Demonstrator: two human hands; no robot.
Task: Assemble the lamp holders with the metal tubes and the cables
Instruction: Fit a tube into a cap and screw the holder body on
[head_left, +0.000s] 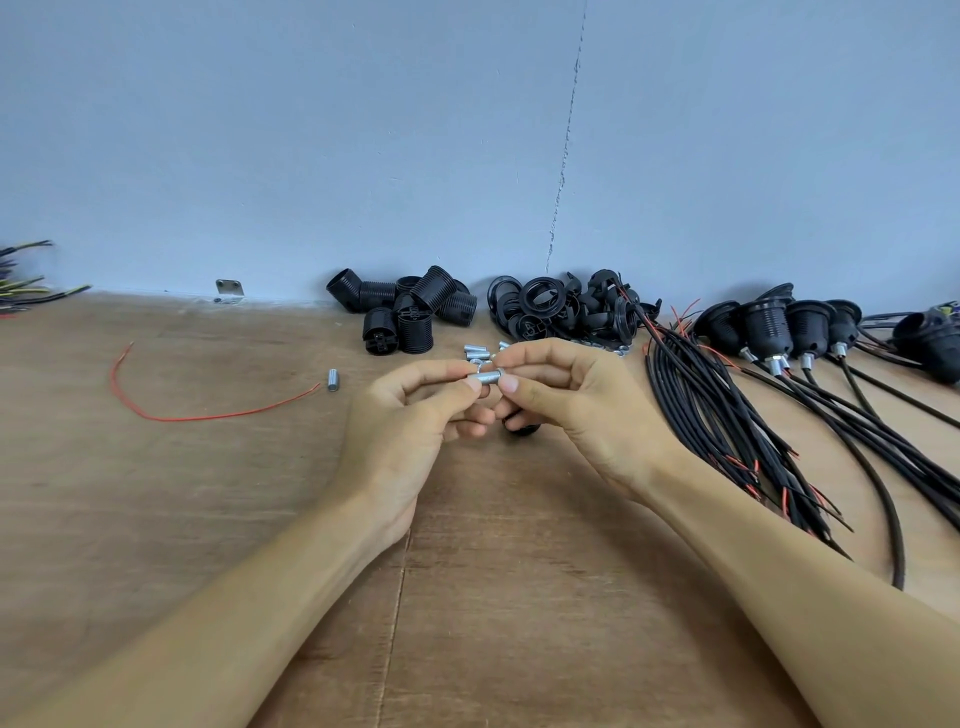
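Dead center of the frame, my left hand (415, 410) and right hand (576, 405) both pinch one little metal tube (487, 378), fingertips (474, 383) clamped on its ends, loose tubes (478, 355) just behind.

A short silver metal tube (487, 376) is held horizontal. Black ribbed plastic lamp holders (415, 332) lie heaped behind it; black cables (691, 395) lie to its right.

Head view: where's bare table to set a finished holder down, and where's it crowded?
Free: the wood table nearer than the red wire, left of the left hand; also the wedge between both forearms. Crowded: lamp holder bodies and rings along the wall, loose metal tubes behind the hands, black cables and assembled holders right of the right hand.
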